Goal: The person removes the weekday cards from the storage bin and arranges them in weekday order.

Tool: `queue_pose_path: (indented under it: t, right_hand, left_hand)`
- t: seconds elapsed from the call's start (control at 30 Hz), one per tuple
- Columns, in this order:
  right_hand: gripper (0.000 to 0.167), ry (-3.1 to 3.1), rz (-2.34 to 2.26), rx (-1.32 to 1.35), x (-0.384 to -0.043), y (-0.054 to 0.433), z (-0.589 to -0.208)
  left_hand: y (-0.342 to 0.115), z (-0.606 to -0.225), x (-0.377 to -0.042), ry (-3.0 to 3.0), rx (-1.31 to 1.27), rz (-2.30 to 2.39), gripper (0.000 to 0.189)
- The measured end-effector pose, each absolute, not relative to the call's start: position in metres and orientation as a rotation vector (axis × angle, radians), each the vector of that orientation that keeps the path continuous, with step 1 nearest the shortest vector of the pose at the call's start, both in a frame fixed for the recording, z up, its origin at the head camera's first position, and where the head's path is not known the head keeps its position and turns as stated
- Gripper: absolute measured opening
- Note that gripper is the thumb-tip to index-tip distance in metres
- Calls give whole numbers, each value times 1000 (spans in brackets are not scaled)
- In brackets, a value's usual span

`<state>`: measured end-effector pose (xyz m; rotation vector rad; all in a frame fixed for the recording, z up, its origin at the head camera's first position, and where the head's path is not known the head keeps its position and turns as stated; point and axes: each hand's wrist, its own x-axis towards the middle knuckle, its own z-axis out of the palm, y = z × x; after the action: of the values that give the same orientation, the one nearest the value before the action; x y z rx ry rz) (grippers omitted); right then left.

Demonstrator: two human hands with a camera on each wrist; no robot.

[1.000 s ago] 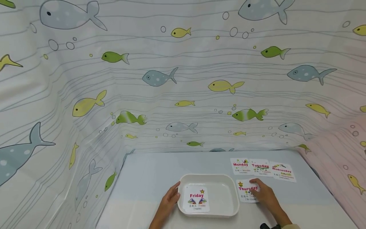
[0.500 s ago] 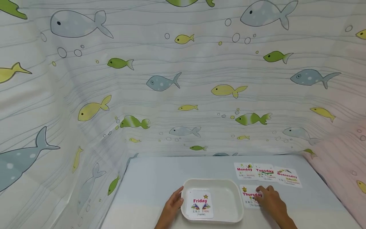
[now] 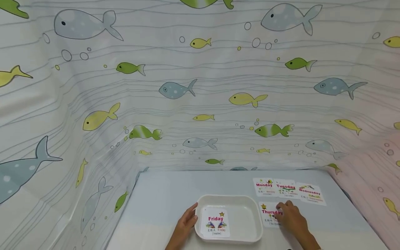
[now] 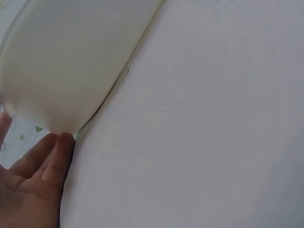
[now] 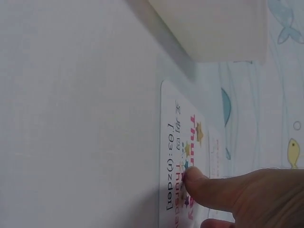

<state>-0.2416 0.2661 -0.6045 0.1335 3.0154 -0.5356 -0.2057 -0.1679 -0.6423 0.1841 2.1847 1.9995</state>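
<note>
My left hand (image 3: 185, 222) touches the left side of a white rectangular tray (image 3: 253, 222). In the left wrist view, extended fingers (image 4: 59, 159) meet the tray's outer wall (image 4: 71, 71). Inside the tray, at its left, lies a square Friday card (image 3: 215, 225). My right hand (image 3: 293, 218) is over the right part of the Thursday card (image 3: 268, 219), which lies flat just right of the tray. The right wrist view has the thumb (image 5: 204, 187) on that card's (image 5: 175, 118) printed face. Part of the card is hidden under the hand.
Behind the Thursday card, the Monday card (image 3: 264, 187), Tuesday card (image 3: 285, 189) and Wednesday card (image 3: 310, 194) form a row. They lie edge to edge on the pale table (image 3: 162, 194). A fish-patterned curtain (image 3: 200, 104) encloses the back and sides.
The right index fingertip has moved from the Thursday card's far edge in towards its middle. The left hand stays at the tray. The head view has shifted slightly.
</note>
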Motion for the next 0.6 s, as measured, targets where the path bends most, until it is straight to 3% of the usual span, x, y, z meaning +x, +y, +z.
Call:
queue_pose_path:
  t: [0.2, 0.6]
  right_hand:
    - [44, 3018, -528, 131, -245, 264, -601]
    - [38, 3107, -595, -12, -251, 238, -577]
  left_hand:
    - [-167, -642, -206, 2159, 159, 2008, 56]
    - [-170, -646, -208, 2164, 178, 2021, 54]
